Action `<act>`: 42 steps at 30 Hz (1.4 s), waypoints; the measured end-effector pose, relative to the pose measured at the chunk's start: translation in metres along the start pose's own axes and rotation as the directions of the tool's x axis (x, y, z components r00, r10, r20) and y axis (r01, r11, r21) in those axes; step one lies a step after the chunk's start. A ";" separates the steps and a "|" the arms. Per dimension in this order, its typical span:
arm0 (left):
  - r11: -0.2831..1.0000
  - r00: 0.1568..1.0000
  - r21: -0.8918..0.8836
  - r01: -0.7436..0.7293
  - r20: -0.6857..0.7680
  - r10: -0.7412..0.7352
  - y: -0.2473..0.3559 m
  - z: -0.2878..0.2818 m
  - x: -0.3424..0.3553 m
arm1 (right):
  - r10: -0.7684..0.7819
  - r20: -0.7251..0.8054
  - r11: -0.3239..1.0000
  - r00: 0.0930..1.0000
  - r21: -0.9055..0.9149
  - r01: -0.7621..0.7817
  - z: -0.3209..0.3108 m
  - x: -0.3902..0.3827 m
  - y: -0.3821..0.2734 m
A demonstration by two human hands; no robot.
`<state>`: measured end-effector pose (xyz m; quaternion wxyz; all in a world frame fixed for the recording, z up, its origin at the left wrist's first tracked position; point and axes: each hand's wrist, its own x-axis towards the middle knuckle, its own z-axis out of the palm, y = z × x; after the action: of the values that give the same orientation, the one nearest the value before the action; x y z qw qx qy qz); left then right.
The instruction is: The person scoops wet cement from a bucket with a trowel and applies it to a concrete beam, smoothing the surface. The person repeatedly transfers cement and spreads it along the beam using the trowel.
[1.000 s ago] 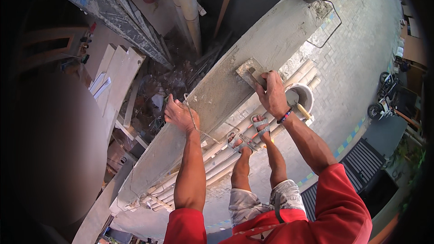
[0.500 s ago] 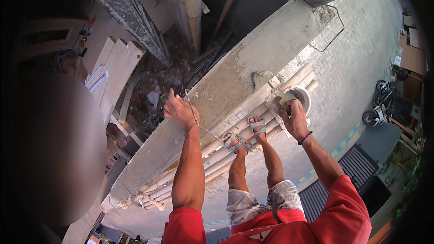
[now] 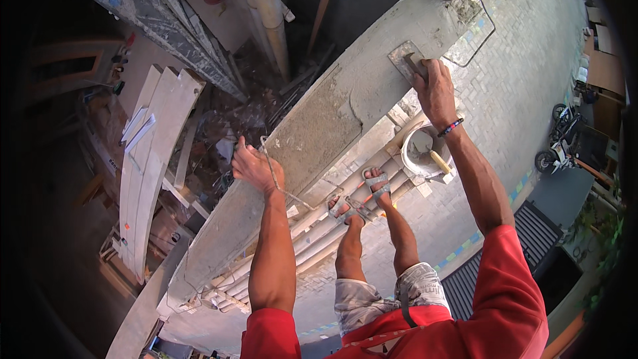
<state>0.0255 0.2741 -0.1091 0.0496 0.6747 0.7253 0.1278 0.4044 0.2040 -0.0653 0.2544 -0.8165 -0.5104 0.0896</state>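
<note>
My right hand [image 3: 435,90] is closed around the handle of a rectangular plastering trowel [image 3: 401,57]. The trowel's plate lies on the top of a long grey concrete beam [image 3: 325,116], toward its upper right part. Wet-looking mortar [image 3: 379,86] covers that stretch, with a rougher patch nearer my left hand. At the beam's far edge, my left hand [image 3: 258,167] bends its fingers over the side; some fingertips are hidden. A bent steel rod [image 3: 274,176] crosses beside that hand and wrist. Below my right forearm stands a whitish bucket [image 3: 405,159] with a yellowish handle [image 3: 440,161] sticking out.
My sandalled feet [image 3: 377,183] stand on bamboo poles [image 3: 316,236] beside the beam. Another bent rod [image 3: 493,30] juts out at upper right. Boards [image 3: 149,153] and a mortar-stained post [image 3: 173,26] stand beyond the beam. Paving and a parked motorcycle [image 3: 558,149] lie far below.
My right hand has carried the trowel from beside the bucket up onto the beam, uncovering the bucket. My left hand stays at the far edge, its fingers bent a little more.
</note>
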 end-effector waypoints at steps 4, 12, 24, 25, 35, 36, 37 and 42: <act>1.000 1.000 -0.007 -0.001 0.002 0.001 0.000 0.000 0.001 | 0.277 -0.089 0.961 0.957 0.017 -0.277 -0.033 -0.032 0.051; 1.000 1.000 -0.016 -0.004 -0.013 0.004 0.000 0.002 0.000 | -0.316 0.237 0.944 0.919 0.179 0.279 0.003 -0.074 -0.062; 1.000 1.000 -0.009 0.016 0.020 -0.016 0.004 -0.001 0.001 | 0.142 -0.075 0.987 0.987 -0.060 -0.147 -0.024 0.029 0.042; 1.000 1.000 -0.009 0.014 0.018 -0.013 0.004 0.000 0.000 | 0.154 -0.117 0.984 0.981 -0.067 -0.163 -0.031 0.016 0.055; 1.000 1.000 0.021 -0.008 0.015 0.008 -0.003 0.001 0.000 | 0.322 -0.120 0.946 0.939 0.013 -0.323 -0.049 0.042 0.062; 1.000 1.000 0.010 -0.016 0.012 0.016 0.000 0.002 0.000 | 0.319 -0.161 0.944 0.934 -0.034 -0.329 -0.047 0.060 0.068; 1.000 1.000 0.002 -0.021 0.005 0.021 0.000 0.002 0.002 | 0.310 -0.200 0.942 0.930 -0.067 -0.328 -0.042 0.073 0.073; 0.999 1.000 0.032 0.001 0.028 -0.002 -0.001 -0.001 0.001 | 0.224 -0.075 0.975 0.972 0.020 -0.223 -0.012 0.049 0.026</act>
<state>0.0240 0.2753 -0.1079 0.0488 0.6764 0.7272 0.1067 0.4522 0.2338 -0.0631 0.2669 -0.8700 -0.4048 0.0892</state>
